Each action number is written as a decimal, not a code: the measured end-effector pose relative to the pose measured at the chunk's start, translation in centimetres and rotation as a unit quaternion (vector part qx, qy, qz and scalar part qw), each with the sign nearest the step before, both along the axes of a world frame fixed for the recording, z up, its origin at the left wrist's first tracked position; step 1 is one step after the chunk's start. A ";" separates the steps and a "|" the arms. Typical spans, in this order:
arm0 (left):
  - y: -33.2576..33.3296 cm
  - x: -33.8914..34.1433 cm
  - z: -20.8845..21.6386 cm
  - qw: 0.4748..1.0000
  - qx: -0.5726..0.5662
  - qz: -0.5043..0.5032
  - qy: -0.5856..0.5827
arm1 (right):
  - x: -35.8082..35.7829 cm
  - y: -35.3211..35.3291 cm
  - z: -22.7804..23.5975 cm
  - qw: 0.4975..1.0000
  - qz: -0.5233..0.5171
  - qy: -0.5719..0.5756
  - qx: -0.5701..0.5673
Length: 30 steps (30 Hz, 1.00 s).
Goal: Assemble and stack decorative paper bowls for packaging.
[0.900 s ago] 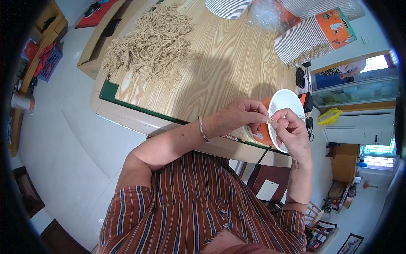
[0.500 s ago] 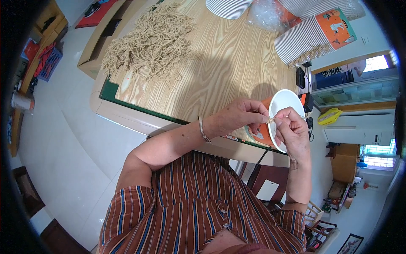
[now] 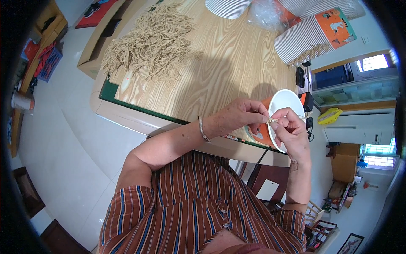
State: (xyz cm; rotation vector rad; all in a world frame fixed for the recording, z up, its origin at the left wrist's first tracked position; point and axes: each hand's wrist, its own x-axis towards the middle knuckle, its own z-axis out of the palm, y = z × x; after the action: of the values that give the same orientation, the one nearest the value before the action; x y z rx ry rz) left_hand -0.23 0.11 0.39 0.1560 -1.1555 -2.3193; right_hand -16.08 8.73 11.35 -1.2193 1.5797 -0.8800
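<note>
Both hands pinch a thin tan cord (image 3: 272, 120) at the rim of a white-lined orange paper cup (image 3: 276, 100), by the near-right corner of the pale wood-grain worktop (image 3: 234, 46).
Left hand (image 3: 247, 117) and right hand (image 3: 294, 133): thumb and forefinger of each closed on cord; can't tell if left's lower fingers bear on cup. Cup lies tipped, mouth rightward; probably light, thin-walled, easily dented, best held by its rim. Cord looks soft, limp, fibrous; pinch close to the ends. Loose tangled heap of tan cords (image 3: 150, 46) toward worktop's left edge. Nested stack of white-rimmed paper cups (image 3: 296, 42) on its side, far-right corner, ridged by rims; beside it, crinkly clear plastic bag (image 3: 265, 16).
</note>
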 end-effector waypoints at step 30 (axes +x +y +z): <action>1.1 -0.4 0.5 0.981 -0.160 0.103 -0.032 | 0.2 -0.3 -0.6 0.999 -0.039 -0.031 0.006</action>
State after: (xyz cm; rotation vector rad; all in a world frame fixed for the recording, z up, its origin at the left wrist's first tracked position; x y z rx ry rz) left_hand -0.61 1.16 0.93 0.2207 -1.4531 -1.9347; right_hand -15.91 8.45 10.77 -1.1178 1.5901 -0.9468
